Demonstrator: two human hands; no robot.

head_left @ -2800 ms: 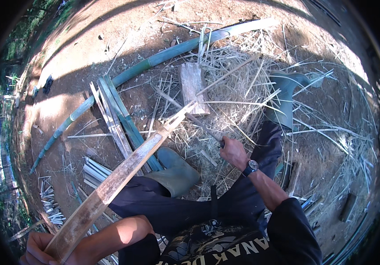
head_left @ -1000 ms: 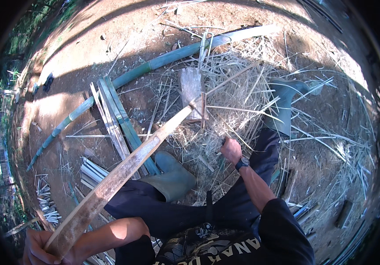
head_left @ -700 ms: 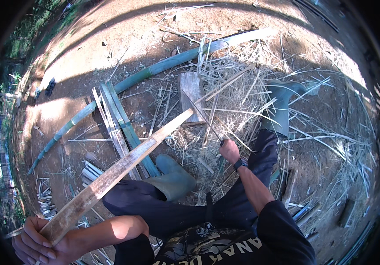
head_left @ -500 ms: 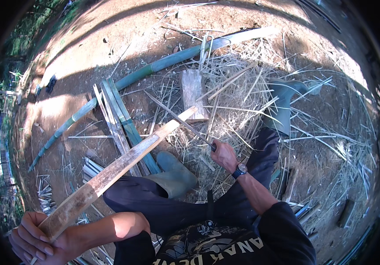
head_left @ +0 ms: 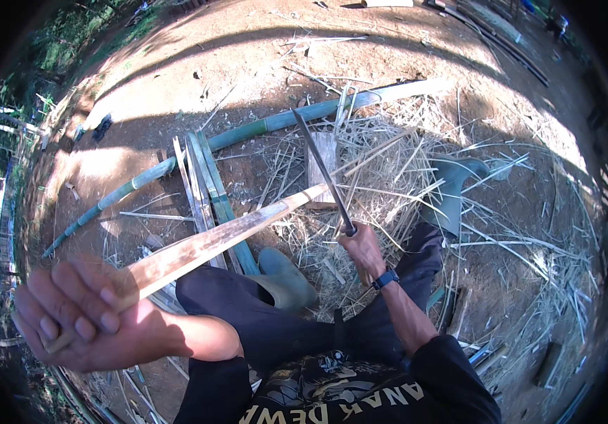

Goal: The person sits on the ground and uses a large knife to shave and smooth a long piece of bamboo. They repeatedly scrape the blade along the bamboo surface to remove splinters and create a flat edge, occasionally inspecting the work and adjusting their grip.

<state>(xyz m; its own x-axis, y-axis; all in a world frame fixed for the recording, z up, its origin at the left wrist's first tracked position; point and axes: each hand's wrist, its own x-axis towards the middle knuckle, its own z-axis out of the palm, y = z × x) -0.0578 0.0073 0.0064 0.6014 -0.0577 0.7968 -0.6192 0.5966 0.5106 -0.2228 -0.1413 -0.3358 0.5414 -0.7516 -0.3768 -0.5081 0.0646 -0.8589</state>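
My left hand (head_left: 81, 318), raised at the lower left, is closed round the near end of a long split bamboo strip (head_left: 212, 244). The strip slants away to the right, and its far tip lies at the lower part of an upright-looking wood block (head_left: 327, 147). In my right hand (head_left: 362, 247), fingers wrapped round the handle, is a machete (head_left: 324, 172). Its dark blade points up and to the left, crossing the strip's tip and passing in front of the block. Whether blade and strip touch, I cannot tell.
A long green bamboo pole (head_left: 247, 131) lies across the ground beyond the block. Split bamboo lengths (head_left: 221, 205) lean near my left boot (head_left: 286, 279). Pale shavings (head_left: 399, 159) spread towards my right boot (head_left: 447, 194).
My left hand has risen and moved right, bringing the strip to a flatter slant. The machete's blade has swung from pointing far left to pointing more steeply away. The view has tilted slightly.
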